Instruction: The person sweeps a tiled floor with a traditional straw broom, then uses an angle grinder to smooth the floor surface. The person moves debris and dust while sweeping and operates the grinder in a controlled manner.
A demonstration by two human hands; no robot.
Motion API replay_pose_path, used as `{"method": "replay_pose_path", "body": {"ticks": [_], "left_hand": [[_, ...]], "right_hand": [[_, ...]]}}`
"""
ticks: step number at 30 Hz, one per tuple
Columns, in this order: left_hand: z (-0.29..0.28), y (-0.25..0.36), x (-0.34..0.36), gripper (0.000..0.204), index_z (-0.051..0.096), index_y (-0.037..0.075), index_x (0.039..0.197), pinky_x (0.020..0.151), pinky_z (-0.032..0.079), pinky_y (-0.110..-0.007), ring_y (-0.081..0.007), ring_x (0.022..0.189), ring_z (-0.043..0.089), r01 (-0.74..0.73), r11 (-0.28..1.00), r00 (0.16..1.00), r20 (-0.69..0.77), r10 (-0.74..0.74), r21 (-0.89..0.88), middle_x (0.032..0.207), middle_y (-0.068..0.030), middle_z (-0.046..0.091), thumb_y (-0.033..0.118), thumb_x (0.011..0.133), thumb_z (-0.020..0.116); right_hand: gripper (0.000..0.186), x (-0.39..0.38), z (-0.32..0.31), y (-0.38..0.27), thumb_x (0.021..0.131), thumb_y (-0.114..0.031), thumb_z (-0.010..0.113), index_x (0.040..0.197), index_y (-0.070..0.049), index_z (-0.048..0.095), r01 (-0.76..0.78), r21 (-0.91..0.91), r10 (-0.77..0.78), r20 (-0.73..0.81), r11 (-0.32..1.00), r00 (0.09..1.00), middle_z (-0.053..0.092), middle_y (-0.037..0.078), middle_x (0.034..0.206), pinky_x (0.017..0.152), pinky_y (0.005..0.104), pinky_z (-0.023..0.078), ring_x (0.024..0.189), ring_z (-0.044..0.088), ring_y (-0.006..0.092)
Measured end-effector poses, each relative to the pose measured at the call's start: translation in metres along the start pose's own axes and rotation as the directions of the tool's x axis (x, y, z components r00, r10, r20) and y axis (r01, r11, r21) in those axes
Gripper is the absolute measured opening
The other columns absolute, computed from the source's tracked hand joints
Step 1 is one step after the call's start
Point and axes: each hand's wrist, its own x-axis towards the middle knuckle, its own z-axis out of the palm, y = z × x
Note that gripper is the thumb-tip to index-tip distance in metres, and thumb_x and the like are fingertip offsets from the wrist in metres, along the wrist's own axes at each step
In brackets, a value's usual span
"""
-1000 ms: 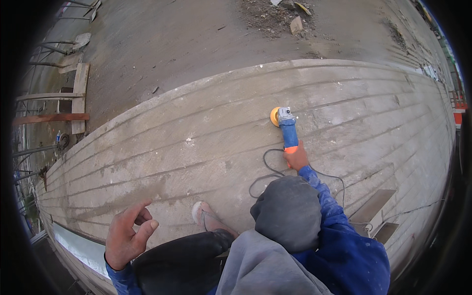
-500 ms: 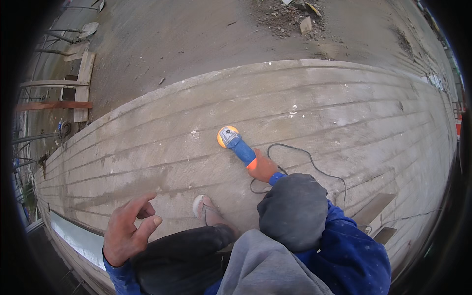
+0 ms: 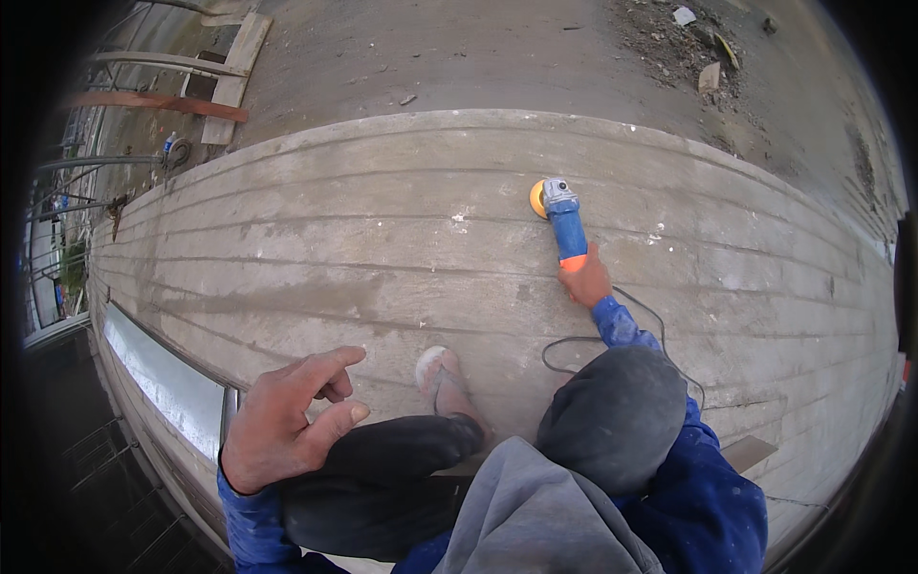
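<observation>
My right hand is wrapped round the orange rear end of a blue angle grinder, out in front of my right knee. The grinder has a grey metal head and a yellow-orange disc, held at the surface of grey concrete crossed by long parallel lines, like steps. Whether the disc touches the concrete I cannot tell. A dark cable loops back from the tool past my right knee. Over my left knee hangs my left hand, holding nothing, index finger stretched out and thumb apart, the other fingers curled.
My sandalled foot stands on the concrete. Rubble lies on the muddy ground at the far right. Wooden planks and metal bars stand at the far left. Nearer left is a pale, shiny panel; a board lies at right.
The view has shifted to the left, so the scene sits further right. My right hand has pushed the grinder farther out, and its head now points more straight ahead. My left hand keeps its pose.
</observation>
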Motion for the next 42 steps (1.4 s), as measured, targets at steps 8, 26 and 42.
{"method": "replay_pose_path", "body": {"ticks": [8,26,42], "left_hand": [[-0.002,0.006,0.017,0.050,0.066,0.002,0.139,0.078,0.057,-0.040,-0.0314,0.084,0.073,-0.047,0.999,0.998,0.051,0.046,0.013,0.092,-0.0138,0.073,0.017,0.093,0.081],[-0.007,-0.012,0.003,0.049,0.067,0.004,0.138,0.078,0.059,-0.038,-0.0300,0.083,0.075,0.118,0.993,0.993,0.030,-0.118,-0.002,0.092,-0.0128,0.074,0.017,0.093,0.080],[-0.011,-0.008,0.020,0.052,0.065,0.000,0.142,0.084,0.058,-0.035,-0.0217,0.086,0.072,0.175,0.984,0.981,0.095,-0.170,-0.046,0.096,-0.0108,0.074,0.017,0.096,0.081]], "right_hand": [[0.083,-0.034,0.058,-0.068,0.087,-0.038,0.080,0.151,-0.004,0.039,0.215,-0.123,-0.190,0.185,0.969,0.964,0.076,0.030,0.106,0.086,0.0600,0.059,0.098,0.075,0.0504],[0.074,0.075,0.038,-0.104,0.086,-0.039,0.082,0.141,-0.008,0.045,0.156,-0.151,-0.146,0.073,0.976,0.987,0.076,0.027,0.111,0.090,0.0582,0.059,0.104,0.076,0.0459],[0.076,0.122,0.069,-0.158,0.088,-0.043,0.079,0.144,-0.005,0.043,0.167,-0.103,-0.155,0.112,0.981,0.982,0.075,0.027,0.120,0.097,0.0585,0.057,0.113,0.073,0.0467]]}}
